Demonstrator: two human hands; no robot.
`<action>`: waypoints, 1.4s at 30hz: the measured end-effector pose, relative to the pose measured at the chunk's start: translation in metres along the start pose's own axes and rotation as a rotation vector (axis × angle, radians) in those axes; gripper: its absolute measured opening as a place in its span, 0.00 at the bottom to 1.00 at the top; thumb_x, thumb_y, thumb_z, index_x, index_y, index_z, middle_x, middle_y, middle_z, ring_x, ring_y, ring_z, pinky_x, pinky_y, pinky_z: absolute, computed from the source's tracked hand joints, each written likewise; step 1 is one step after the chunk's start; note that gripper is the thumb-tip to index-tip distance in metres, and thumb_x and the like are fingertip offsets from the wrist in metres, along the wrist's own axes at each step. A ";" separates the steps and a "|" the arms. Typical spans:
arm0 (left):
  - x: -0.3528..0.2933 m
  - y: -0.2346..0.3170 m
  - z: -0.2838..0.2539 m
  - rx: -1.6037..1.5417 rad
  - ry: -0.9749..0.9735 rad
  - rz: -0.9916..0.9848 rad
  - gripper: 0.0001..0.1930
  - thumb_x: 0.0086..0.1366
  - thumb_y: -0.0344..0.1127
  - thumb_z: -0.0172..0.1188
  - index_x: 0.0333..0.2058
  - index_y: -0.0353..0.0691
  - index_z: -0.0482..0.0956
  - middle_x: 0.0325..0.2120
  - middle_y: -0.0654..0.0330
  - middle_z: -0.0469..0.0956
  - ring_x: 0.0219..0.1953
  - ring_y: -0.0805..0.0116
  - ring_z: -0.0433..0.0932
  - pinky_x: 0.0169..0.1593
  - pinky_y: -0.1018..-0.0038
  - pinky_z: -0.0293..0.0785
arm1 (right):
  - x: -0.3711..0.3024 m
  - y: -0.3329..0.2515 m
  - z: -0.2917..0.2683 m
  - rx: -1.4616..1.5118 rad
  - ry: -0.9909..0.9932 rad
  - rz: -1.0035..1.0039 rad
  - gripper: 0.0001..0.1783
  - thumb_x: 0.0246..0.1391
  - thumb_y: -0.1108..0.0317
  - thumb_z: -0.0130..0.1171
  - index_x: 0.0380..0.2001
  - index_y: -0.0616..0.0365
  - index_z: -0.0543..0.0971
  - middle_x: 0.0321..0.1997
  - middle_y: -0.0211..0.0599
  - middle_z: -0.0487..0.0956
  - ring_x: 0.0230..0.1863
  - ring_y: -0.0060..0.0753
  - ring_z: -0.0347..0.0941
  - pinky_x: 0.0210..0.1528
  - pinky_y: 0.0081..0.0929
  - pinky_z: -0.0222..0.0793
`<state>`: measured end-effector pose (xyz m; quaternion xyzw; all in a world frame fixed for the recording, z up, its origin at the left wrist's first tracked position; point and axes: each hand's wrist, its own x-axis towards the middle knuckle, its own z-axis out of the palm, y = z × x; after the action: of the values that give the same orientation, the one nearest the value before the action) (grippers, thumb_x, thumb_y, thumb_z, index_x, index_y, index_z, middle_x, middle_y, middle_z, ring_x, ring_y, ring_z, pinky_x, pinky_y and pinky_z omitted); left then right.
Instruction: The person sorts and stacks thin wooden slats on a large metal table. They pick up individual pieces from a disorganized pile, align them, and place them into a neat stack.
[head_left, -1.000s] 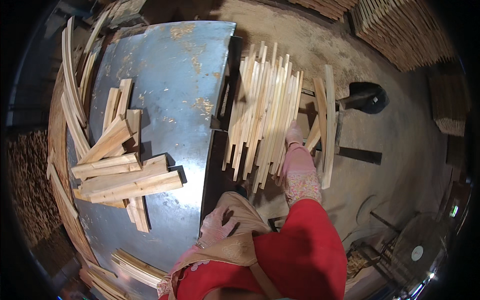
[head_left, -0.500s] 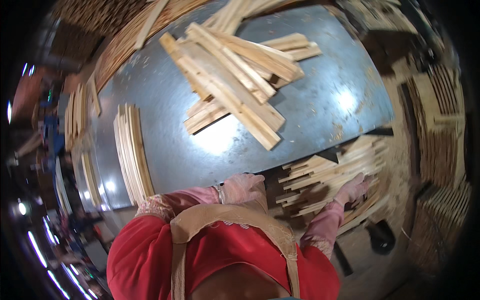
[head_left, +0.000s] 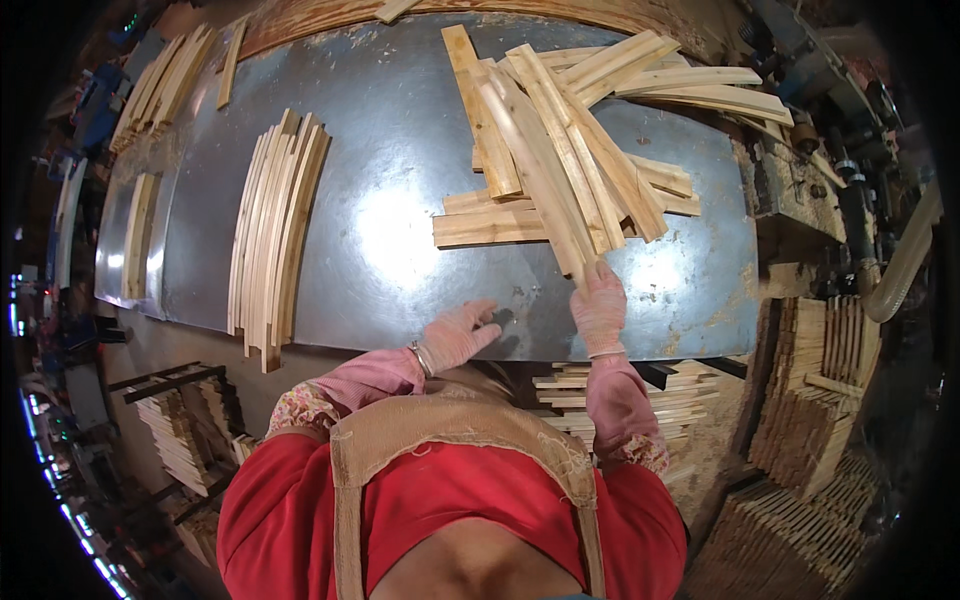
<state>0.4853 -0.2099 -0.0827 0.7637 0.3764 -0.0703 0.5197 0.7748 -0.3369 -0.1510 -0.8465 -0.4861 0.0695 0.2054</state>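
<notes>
A loose pile of pale wooden strips lies crosswise on the grey metal tabletop (head_left: 380, 130). At its near end my right hand (head_left: 598, 308), in a pale pinkish work glove, closes round the end of one wooden strip (head_left: 535, 160). That strip slants away from me over the others. My left hand (head_left: 457, 336), gloved too, hovers at the table's near edge, fingers apart and nothing in them. To its left stands a neat row of wooden strips (head_left: 270, 230) side by side, their near ends jutting past the edge.
More strips (head_left: 620, 412) are stacked below the table edge at right. Wood stacks (head_left: 800, 370) stand on the floor farther right, near a machine with a pale hose (head_left: 905, 260). Left, a rack (head_left: 170, 385) holds short pieces under the table. A single strip (head_left: 140, 235) lies far left.
My right hand has come up from the stack below the table and taken hold of a strip on the pile. My left hand has opened its fingers. The view has turned.
</notes>
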 end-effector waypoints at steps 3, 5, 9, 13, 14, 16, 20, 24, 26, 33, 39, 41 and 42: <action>0.016 0.000 0.002 -0.454 0.086 0.039 0.39 0.73 0.51 0.63 0.72 0.33 0.63 0.58 0.46 0.83 0.60 0.56 0.81 0.64 0.61 0.76 | -0.011 -0.015 -0.001 0.362 -0.044 0.083 0.25 0.63 0.64 0.63 0.62 0.56 0.80 0.50 0.41 0.86 0.53 0.32 0.80 0.61 0.29 0.75; 0.039 0.007 -0.004 -0.819 -0.002 0.188 0.42 0.73 0.51 0.63 0.73 0.28 0.58 0.56 0.43 0.82 0.60 0.58 0.79 0.66 0.62 0.73 | -0.034 -0.090 -0.019 0.735 -0.276 0.307 0.25 0.61 0.59 0.69 0.59 0.60 0.83 0.51 0.46 0.86 0.54 0.42 0.79 0.63 0.37 0.72; 0.041 0.008 -0.037 -0.878 0.209 0.040 0.37 0.69 0.51 0.65 0.67 0.29 0.68 0.57 0.41 0.81 0.61 0.50 0.79 0.67 0.59 0.72 | -0.008 -0.096 -0.006 0.126 -0.010 -0.130 0.39 0.53 0.56 0.75 0.66 0.60 0.76 0.59 0.56 0.82 0.62 0.57 0.77 0.69 0.48 0.69; -0.017 -0.048 -0.100 -0.451 0.442 -0.288 0.33 0.67 0.52 0.65 0.61 0.32 0.77 0.57 0.40 0.81 0.61 0.42 0.79 0.68 0.55 0.71 | 0.027 -0.045 0.006 -0.198 -0.039 0.174 0.48 0.50 0.54 0.76 0.72 0.54 0.67 0.65 0.57 0.77 0.64 0.64 0.75 0.68 0.54 0.71; -0.034 -0.070 -0.116 -0.283 0.470 -0.395 0.32 0.66 0.53 0.65 0.60 0.33 0.79 0.57 0.39 0.81 0.61 0.41 0.79 0.68 0.54 0.70 | 0.034 -0.031 0.008 -0.156 -0.095 0.221 0.49 0.50 0.54 0.75 0.73 0.51 0.66 0.66 0.57 0.76 0.64 0.65 0.74 0.67 0.55 0.71; -0.054 -0.173 -0.125 0.565 0.726 -0.439 0.25 0.61 0.50 0.70 0.51 0.39 0.85 0.62 0.46 0.77 0.71 0.48 0.68 0.76 0.49 0.54 | 0.056 -0.049 -0.007 -0.294 -0.253 0.335 0.36 0.58 0.59 0.66 0.69 0.48 0.70 0.57 0.55 0.83 0.56 0.66 0.80 0.59 0.55 0.77; -0.128 -0.248 -0.182 0.778 0.961 -0.486 0.34 0.60 0.41 0.73 0.65 0.49 0.73 0.68 0.47 0.68 0.70 0.44 0.65 0.74 0.46 0.57 | 0.041 -0.030 -0.018 -0.004 -0.129 0.174 0.26 0.68 0.49 0.59 0.60 0.55 0.80 0.43 0.49 0.87 0.45 0.55 0.85 0.49 0.49 0.80; -0.147 -0.251 -0.189 0.743 0.887 -0.376 0.39 0.56 0.38 0.74 0.67 0.49 0.70 0.65 0.49 0.67 0.69 0.44 0.66 0.74 0.49 0.59 | 0.001 -0.088 0.012 0.536 -0.254 0.354 0.28 0.70 0.50 0.64 0.62 0.58 0.79 0.41 0.34 0.83 0.44 0.25 0.77 0.47 0.29 0.77; -0.144 -0.260 -0.188 0.710 0.910 -0.371 0.37 0.57 0.37 0.72 0.66 0.47 0.71 0.64 0.49 0.68 0.69 0.44 0.66 0.74 0.48 0.59 | -0.019 -0.141 0.041 0.735 -0.243 0.345 0.26 0.69 0.54 0.66 0.62 0.58 0.79 0.45 0.33 0.83 0.46 0.25 0.77 0.48 0.29 0.77; -0.144 -0.249 -0.195 0.852 0.884 -0.073 0.24 0.68 0.34 0.56 0.62 0.42 0.74 0.59 0.50 0.74 0.67 0.45 0.68 0.74 0.44 0.57 | -0.049 -0.294 0.141 0.877 -0.496 0.413 0.24 0.71 0.59 0.62 0.63 0.60 0.78 0.46 0.33 0.84 0.46 0.26 0.78 0.51 0.30 0.76; -0.144 -0.223 -0.226 0.645 0.520 -0.148 0.29 0.64 0.33 0.59 0.64 0.31 0.72 0.62 0.47 0.77 0.72 0.48 0.68 0.76 0.45 0.57 | -0.049 -0.352 0.170 0.570 -0.606 0.368 0.31 0.66 0.53 0.65 0.66 0.59 0.74 0.47 0.43 0.85 0.47 0.38 0.81 0.56 0.34 0.76; -0.147 -0.234 -0.224 0.666 0.650 -0.012 0.30 0.63 0.32 0.60 0.64 0.31 0.72 0.60 0.47 0.79 0.70 0.47 0.70 0.76 0.47 0.57 | -0.050 -0.386 0.163 0.394 -0.679 0.242 0.35 0.63 0.51 0.66 0.68 0.55 0.72 0.50 0.48 0.85 0.52 0.48 0.82 0.58 0.38 0.76; -0.150 -0.238 -0.223 0.679 0.713 0.055 0.31 0.62 0.32 0.61 0.65 0.31 0.72 0.59 0.47 0.80 0.70 0.47 0.71 0.76 0.48 0.56 | -0.054 -0.401 0.163 0.351 -0.708 0.157 0.37 0.62 0.50 0.67 0.70 0.53 0.71 0.52 0.51 0.85 0.55 0.53 0.81 0.59 0.41 0.76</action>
<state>0.1623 -0.0544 -0.0841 0.8762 0.4662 0.0905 0.0823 0.3765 -0.1592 -0.1368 -0.7570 -0.4413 0.4542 0.1609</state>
